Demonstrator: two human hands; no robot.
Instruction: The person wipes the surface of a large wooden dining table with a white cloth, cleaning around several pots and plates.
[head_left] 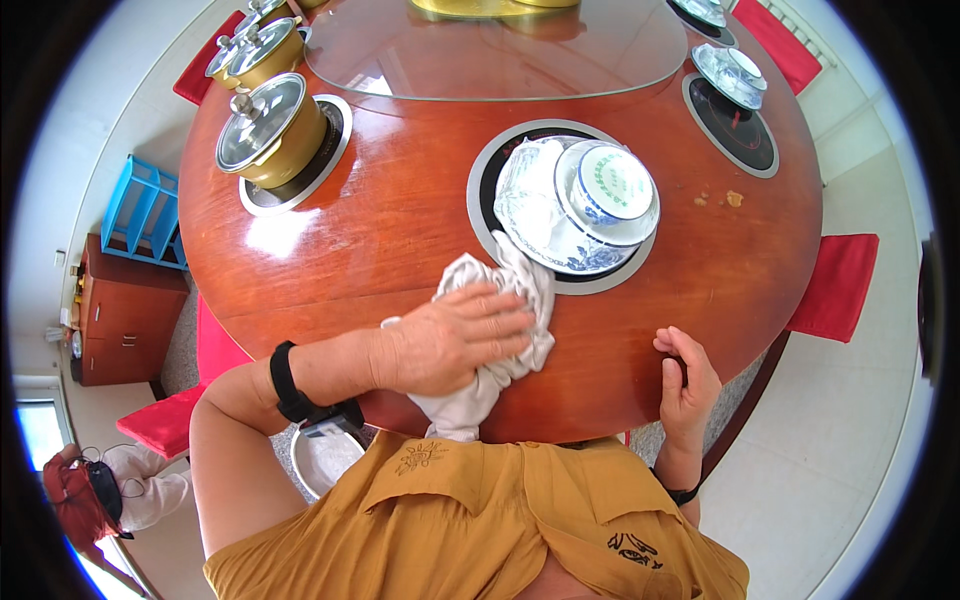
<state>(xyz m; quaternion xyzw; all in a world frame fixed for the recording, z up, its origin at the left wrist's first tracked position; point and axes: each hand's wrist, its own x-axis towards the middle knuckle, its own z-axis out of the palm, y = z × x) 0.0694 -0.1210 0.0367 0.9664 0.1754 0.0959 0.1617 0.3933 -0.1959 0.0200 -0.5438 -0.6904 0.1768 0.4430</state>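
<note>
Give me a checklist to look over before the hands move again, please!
1. Cloth under the left hand: ok, the hand lies flat on it.
2. Right hand free: ok, nothing shows in it, near the table's edge.
3. Cloth well away from the dish stack: not ok, its far end reaches the plate's rim.
4. Table free of crumbs: not ok, brown crumbs lie right of the dishes.
5. Hotplate under the dishes cool: cannot tell.
</note>
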